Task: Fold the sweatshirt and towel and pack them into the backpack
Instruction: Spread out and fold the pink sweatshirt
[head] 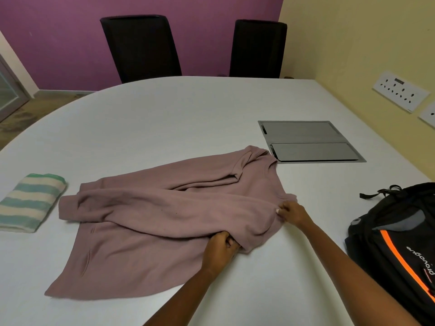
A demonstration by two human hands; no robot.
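Note:
A dusty-pink sweatshirt (150,215) lies spread across the middle of the white table (164,118), its sleeves folded over the body toward the left. My left hand (220,249) grips the near right edge of the fabric. My right hand (293,214) pinches the right edge a little farther back. A folded towel (30,202) with green and cream stripes lies at the left side of the table. The black backpack (397,245) with an orange stripe sits at the right edge.
A grey cable hatch (310,142) is set into the table behind the sweatshirt. Two black chairs (141,48) stand at the far side against a purple wall. Wall sockets (400,94) are on the yellow wall at right.

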